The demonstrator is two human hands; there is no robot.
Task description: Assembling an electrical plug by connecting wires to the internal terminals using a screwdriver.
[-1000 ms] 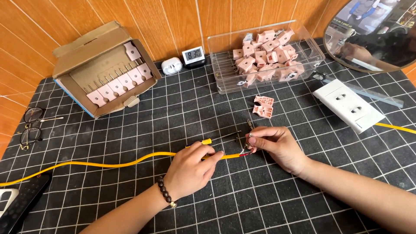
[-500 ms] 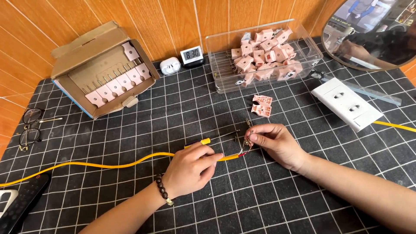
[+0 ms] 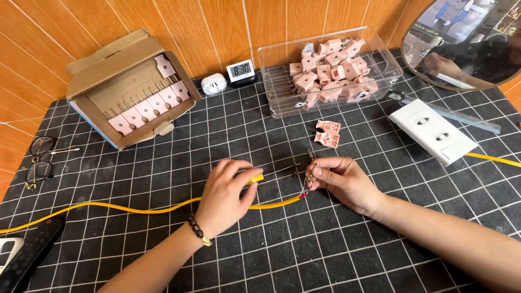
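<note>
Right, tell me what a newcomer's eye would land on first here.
Mid-mat, the left hand grips a yellow-handled screwdriver while the right hand pinches small metal parts at the end of a yellow cable. Behind them, a clear box holds pink plug shells; at far left, a cardboard box holds a row of them.

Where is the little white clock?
In the head view, the small white digital clock stands at the back against the wooden wall, between the white earbud case on its left and the clear plastic box of pink plug parts on its right.
</note>
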